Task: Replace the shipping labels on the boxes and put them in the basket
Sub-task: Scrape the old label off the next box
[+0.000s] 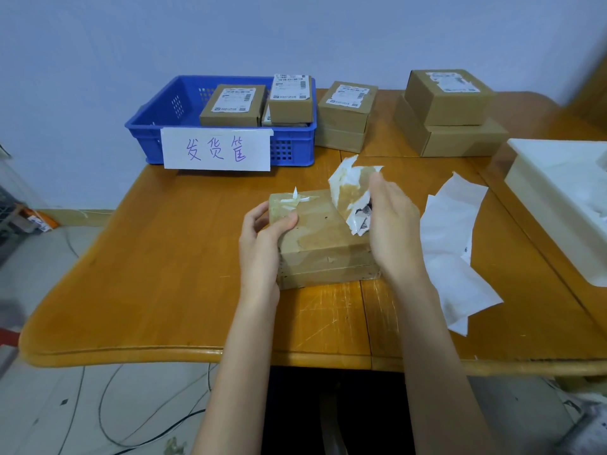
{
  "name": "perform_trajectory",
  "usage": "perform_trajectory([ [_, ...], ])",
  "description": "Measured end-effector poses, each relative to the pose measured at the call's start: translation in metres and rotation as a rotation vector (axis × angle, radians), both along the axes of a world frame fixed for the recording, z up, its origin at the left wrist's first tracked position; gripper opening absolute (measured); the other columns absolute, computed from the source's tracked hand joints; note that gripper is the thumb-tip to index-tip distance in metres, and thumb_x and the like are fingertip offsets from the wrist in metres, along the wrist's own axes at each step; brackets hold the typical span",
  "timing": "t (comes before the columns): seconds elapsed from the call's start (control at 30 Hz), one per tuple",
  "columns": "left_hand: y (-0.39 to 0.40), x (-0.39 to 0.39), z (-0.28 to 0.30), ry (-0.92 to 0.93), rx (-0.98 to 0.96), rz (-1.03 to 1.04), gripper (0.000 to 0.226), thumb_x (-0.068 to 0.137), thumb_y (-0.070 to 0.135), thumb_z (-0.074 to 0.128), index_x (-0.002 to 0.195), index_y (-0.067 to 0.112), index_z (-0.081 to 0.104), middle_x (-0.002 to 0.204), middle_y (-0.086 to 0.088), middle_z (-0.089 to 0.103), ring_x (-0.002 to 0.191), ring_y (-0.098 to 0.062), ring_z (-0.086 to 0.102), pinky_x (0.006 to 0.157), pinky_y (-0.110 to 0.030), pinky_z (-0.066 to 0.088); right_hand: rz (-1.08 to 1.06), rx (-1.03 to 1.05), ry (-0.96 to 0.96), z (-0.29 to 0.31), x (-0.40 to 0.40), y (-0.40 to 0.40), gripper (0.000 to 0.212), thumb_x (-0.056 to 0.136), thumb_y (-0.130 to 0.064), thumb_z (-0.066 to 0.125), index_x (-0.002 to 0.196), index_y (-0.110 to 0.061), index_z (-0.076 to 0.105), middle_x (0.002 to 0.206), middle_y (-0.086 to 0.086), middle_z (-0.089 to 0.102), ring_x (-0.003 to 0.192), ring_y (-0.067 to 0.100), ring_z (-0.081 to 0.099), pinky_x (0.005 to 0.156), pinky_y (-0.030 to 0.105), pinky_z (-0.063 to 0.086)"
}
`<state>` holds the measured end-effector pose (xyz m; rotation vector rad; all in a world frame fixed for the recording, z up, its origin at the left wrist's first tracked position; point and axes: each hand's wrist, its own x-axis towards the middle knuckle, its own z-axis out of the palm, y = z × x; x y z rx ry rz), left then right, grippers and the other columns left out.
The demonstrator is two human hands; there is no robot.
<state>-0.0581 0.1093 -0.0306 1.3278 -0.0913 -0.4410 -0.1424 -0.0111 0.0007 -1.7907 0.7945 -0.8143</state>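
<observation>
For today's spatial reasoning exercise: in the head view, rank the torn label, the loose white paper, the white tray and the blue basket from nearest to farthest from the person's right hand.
1. Torn label: pinched in the right hand itself.
2. Loose white paper: on the table just right of it.
3. White tray at far right and blue basket at back left: both clearly farther; too close to call.

A plain pale blue-white wall (164,34) fills twelve o'clock, evenly lit. An orange-brown wooden table (170,264) with a rounded, scratched edge spans the centre. At seven o'clock, grey floor (59,405) carries thin black cables (108,418); beneath the table at six o'clock lies dark shadow
</observation>
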Motion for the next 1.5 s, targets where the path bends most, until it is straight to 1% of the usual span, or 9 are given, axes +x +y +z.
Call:
perform_trajectory([
  [0.13, 0.000, 0.000, 0.000, 0.002, 0.007, 0.001, 0.047, 0.084, 0.022, 0.073, 0.128, 0.028, 0.058, 0.122, 0.003, 0.064, 0.106, -0.018, 0.065, 0.074, -0.028, 0.050, 0.046, -0.161, 0.049, -0.008, -0.005, 0.000, 0.028, 0.093, -0.047, 0.056, 0.079, -0.023, 0.059, 0.109, -0.017, 0.050, 0.105, 0.004, 0.049, 0.085, 0.019, 0.041],
  [0.3, -0.001, -0.001, 0.001, 0.003, 0.006, 0.002, 0.046, 0.084, 0.022, 0.073, 0.127, 0.028, 0.058, 0.123, 0.002, 0.064, 0.105, -0.017, 0.065, 0.072, -0.027, 0.050, 0.015, -0.308, 0.084, -0.024, -0.003, 0.000, 0.013, 0.091, -0.017, 0.064, 0.103, -0.013, 0.064, 0.107, -0.004, 0.060, 0.091, 0.006, 0.054, 0.072, 0.006, 0.039],
  [0.6, 0.000, -0.001, 0.001, 0.003, 0.020, 0.007, 0.047, 0.085, 0.023, 0.073, 0.129, 0.028, 0.057, 0.123, 0.003, 0.062, 0.106, -0.017, 0.064, 0.071, -0.026, 0.048, 0.099, -0.056, 0.047, -0.011, -0.008, -0.003, 0.006, 0.098, -0.025, 0.052, 0.102, -0.028, 0.056, 0.106, -0.008, 0.057, 0.093, -0.002, 0.054, 0.071, 0.009, 0.039],
  [0.73, -0.001, 0.000, 0.001, 0.009, 0.026, 0.015, 0.047, 0.085, 0.024, 0.073, 0.129, 0.028, 0.057, 0.122, 0.003, 0.062, 0.105, -0.016, 0.063, 0.071, -0.026, 0.048, 0.138, 0.157, 0.005, -0.004, -0.014, -0.006, 0.031, 0.100, -0.044, 0.042, 0.093, -0.019, 0.059, 0.102, -0.002, 0.055, 0.089, 0.004, 0.052, 0.075, 0.021, 0.038],
  [0.93, 0.001, 0.006, 0.001, -0.029, 0.080, 0.013, 0.051, 0.082, 0.022, 0.076, 0.129, 0.026, 0.059, 0.124, 0.003, 0.064, 0.109, -0.017, 0.063, 0.077, -0.028, 0.050, 0.173, -0.143, 0.107, -0.011, -0.022, -0.005, 0.013, 0.084, -0.012, 0.065, 0.095, -0.018, 0.060, 0.105, -0.006, 0.053, 0.095, 0.005, 0.053, 0.078, 0.022, 0.043],
  [1.1, 0.000, 0.025, 0.013, -0.372, 0.433, 0.159, 0.052, 0.084, 0.026, 0.075, 0.133, 0.029, 0.056, 0.131, 0.011, 0.059, 0.111, -0.013, 0.058, 0.095, -0.031, 0.046, 0.274, -0.187, 0.064, -0.011, -0.026, -0.005, 0.017, 0.078, -0.014, 0.074, 0.092, -0.020, 0.069, 0.110, -0.008, 0.059, 0.106, 0.006, 0.056, 0.094, 0.022, 0.048],
  [1.27, -0.008, 0.014, 0.015, -0.732, 0.801, 0.154, 0.032, 0.096, 0.032, 0.057, 0.127, 0.027, 0.060, 0.133, 0.005, 0.055, 0.115, -0.018, 0.056, 0.083, -0.023, 0.031, 0.289, -0.247, 0.105, -0.013, -0.023, -0.004, 0.014, 0.075, -0.032, 0.081, 0.083, -0.031, 0.071, 0.113, -0.016, 0.055, 0.116, 0.007, 0.047, 0.090, 0.020, 0.042],
  [1.4, -0.016, 0.012, 0.013, -0.868, 0.937, 0.161, 0.038, 0.095, 0.039, 0.054, 0.129, 0.023, 0.059, 0.134, -0.002, 0.055, 0.128, -0.021, 0.049, 0.119, -0.043, 0.020, 0.213, -0.449, 0.100, -0.013, -0.020, -0.002, 0.009, 0.074, -0.033, 0.082, 0.075, -0.028, 0.074, 0.121, -0.024, 0.043, 0.129, 0.002, 0.027, 0.103, 0.027, 0.026],
  [1.5, -0.022, 0.008, 0.012, -0.871, 0.996, 0.091, 0.048, 0.097, 0.046, 0.049, 0.140, 0.025, 0.052, 0.151, -0.004, 0.042, 0.142, -0.019, 0.035, 0.121, -0.043, 0.012, 0.266, -0.396, 0.112, -0.013, -0.017, -0.004, 0.008, 0.079, -0.028, 0.079, 0.076, -0.025, 0.073, 0.130, -0.018, 0.044, 0.133, 0.004, 0.030, 0.105, 0.027, 0.027],
])
